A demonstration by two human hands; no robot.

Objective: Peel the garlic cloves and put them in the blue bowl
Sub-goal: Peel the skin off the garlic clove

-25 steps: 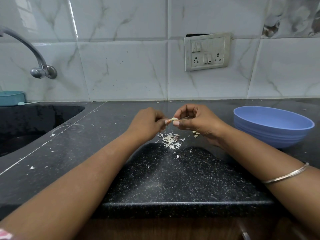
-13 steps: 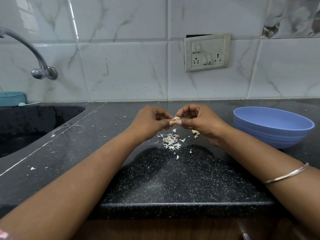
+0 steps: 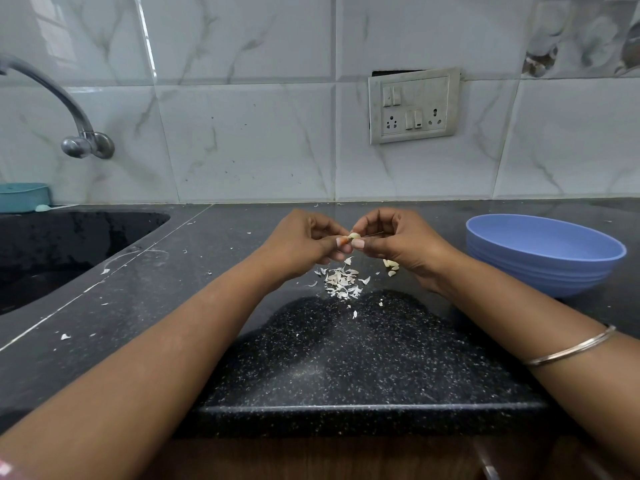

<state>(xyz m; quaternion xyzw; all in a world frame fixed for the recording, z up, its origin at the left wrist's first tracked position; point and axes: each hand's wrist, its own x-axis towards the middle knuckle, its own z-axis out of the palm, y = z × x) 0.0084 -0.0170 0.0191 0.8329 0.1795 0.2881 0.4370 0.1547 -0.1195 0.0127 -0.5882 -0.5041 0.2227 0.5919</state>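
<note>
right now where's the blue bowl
In the head view the blue bowl sits on the dark counter at the right, just beyond the right hand and below the wall socket.

One blue bowl [image 3: 543,252], one garlic clove [image 3: 354,235] between two hands, one heap of peelings [image 3: 341,282].

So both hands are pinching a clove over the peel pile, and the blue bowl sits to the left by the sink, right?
Not quite. The head view shows the bowl on the right, away from the sink. The rest holds: left hand and right hand pinch the clove above the peels.
</note>
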